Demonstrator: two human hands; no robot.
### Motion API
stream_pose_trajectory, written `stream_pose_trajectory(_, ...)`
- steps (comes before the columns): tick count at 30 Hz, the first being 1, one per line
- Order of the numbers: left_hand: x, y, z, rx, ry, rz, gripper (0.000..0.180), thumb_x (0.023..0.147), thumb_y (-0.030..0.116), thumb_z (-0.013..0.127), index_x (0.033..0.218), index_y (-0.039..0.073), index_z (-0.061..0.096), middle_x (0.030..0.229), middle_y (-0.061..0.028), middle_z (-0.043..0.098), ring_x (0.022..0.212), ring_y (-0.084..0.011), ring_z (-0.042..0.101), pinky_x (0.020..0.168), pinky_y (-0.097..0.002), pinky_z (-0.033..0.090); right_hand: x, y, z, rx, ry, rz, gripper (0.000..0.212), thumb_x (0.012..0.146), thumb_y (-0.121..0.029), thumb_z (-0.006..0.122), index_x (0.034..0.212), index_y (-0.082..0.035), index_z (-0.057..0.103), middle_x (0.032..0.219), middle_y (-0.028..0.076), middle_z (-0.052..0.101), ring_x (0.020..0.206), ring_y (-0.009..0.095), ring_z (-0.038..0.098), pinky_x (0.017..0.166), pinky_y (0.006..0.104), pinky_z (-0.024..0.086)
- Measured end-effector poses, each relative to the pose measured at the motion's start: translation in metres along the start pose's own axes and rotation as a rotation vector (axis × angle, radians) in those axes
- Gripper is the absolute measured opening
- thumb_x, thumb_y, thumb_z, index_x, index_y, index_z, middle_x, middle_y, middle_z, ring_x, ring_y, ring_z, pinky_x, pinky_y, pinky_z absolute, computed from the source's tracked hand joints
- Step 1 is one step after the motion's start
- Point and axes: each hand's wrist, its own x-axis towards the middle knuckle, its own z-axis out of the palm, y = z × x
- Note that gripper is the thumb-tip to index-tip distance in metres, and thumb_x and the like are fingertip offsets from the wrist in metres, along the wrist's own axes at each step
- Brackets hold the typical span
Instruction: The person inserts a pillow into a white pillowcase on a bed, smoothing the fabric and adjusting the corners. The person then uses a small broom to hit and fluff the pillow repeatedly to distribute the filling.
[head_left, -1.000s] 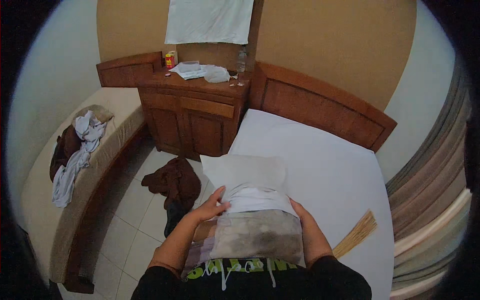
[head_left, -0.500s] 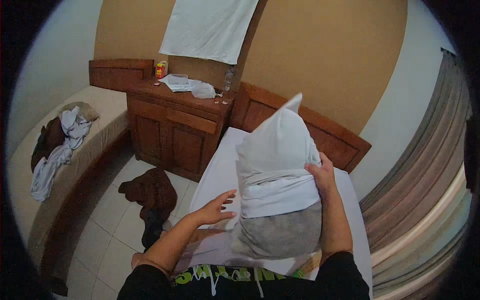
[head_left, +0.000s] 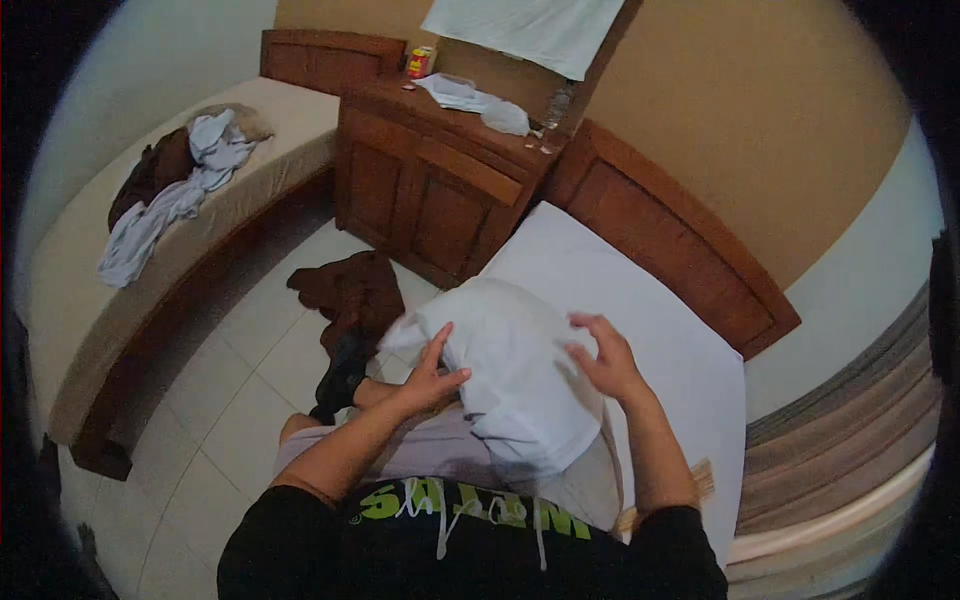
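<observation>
The pillow lies at the person's lap over the bed edge, mostly inside the white case, with grey left bare at the near end. Half a second ago more grey showed and the case's far corner pointed up. The right hand, then on the case, is spread, holding nothing; the left hand is loosely open at its left side, no pinch visible.

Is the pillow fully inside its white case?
No, only partly in: the pillow's greyish end shows beyond the lower edge of the white case.
</observation>
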Motion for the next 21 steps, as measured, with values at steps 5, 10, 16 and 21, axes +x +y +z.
stream_pose_trajectory(5, 0.012, 0.016, -0.008, 0.747, 0.372, 0.238, 0.054, 0.075, 0.032, 0.062, 0.121, 0.010, 0.044, 0.126, -0.0233, 0.029, 0.117, -0.0371, 0.030, 0.099, -0.0434, 0.023, -0.010, 0.042, 0.135, -0.199, -0.009, 0.157, 0.057, 0.082, -0.040, 0.047, 0.130, -0.013, 0.032, 0.131, 0.014, 0.035, 0.120, 0.032, 0.033, 0.097, 0.0444, 0.027)
stream_pose_trajectory(10, 0.077, 0.026, -0.037, 0.738, 0.178, 0.086, 0.043, 0.076, 0.037, 0.058, 0.102, 0.003, 0.056, 0.106, -0.0193, 0.052, 0.100, -0.0351, 0.049, 0.087, -0.0406, 0.038, -0.004, -0.006, 0.125, -0.247, -0.099, -0.025, 0.052, 0.083, -0.039, 0.045, 0.130, -0.019, 0.034, 0.135, 0.013, 0.030, 0.122, 0.033, 0.029, 0.096, 0.0526, 0.022)
stream_pose_trajectory(16, 0.138, 0.026, -0.033, 0.888, -0.107, -0.219, 0.041, 0.073, 0.034, 0.059, 0.095, -0.002, 0.060, 0.098, -0.0212, 0.058, 0.093, -0.0333, 0.055, 0.082, -0.0392, 0.043, -0.014, -0.009, 0.120, -0.273, -0.146, -0.023, 0.048, 0.084, -0.038, 0.044, 0.128, -0.020, 0.036, 0.134, 0.012, 0.031, 0.122, 0.034, 0.029, 0.095, 0.0528, 0.023)
stream_pose_trajectory(21, 0.153, 0.022, -0.026, 1.053, -0.185, -0.194, 0.031, 0.073, 0.024, 0.057, 0.089, -0.003, 0.062, 0.096, -0.0217, 0.059, 0.090, -0.0325, 0.057, 0.079, -0.0390, 0.045, -0.016, -0.009, 0.118, -0.271, -0.140, -0.045, 0.049, 0.084, -0.038, 0.045, 0.128, -0.020, 0.036, 0.134, 0.011, 0.031, 0.121, 0.033, 0.030, 0.094, 0.0539, 0.024)
